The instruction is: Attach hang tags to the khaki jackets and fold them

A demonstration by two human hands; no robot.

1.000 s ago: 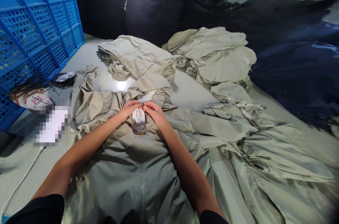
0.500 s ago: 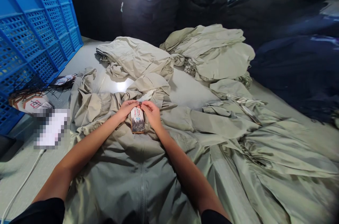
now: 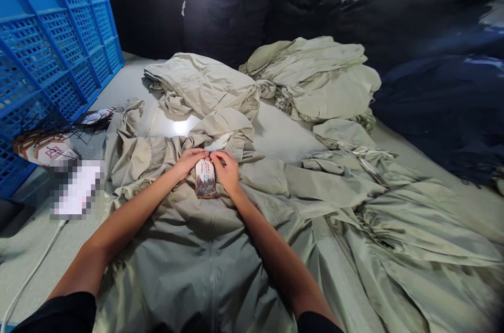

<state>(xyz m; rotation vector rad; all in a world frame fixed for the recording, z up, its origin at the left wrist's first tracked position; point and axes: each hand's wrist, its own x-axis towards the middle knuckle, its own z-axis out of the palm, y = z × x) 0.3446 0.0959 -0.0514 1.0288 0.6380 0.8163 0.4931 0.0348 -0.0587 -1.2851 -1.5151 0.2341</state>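
Observation:
A hang tag (image 3: pixel 205 179) with a dark forest print on its lower half lies on a khaki jacket (image 3: pixel 173 259), near the collar. My left hand (image 3: pixel 190 162) is closed in a pinch at the tag's top end. Opposite it, my right hand (image 3: pixel 227 169) pinches at the same spot, fingertips almost touching the left ones. The tag's cord is mostly hidden between the fingers. Below the tag, the jacket's zipper (image 3: pixel 212 275) runs down towards me.
Folded khaki garments (image 3: pixel 208 78) and a second pile (image 3: pixel 315 78) lie farther back. More khaki clothing (image 3: pixel 417 217) spreads out to the right. At left are a blue plastic crate (image 3: pixel 59 33), a bundle of tags with black cords (image 3: pixel 51 152) and a white cable (image 3: pixel 35 272). Dark sacks (image 3: pixel 224 23) stand behind.
Both hands stay at the tag's top, with only small finger movements; the right fingers have shifted slightly. The whole view has moved a little.

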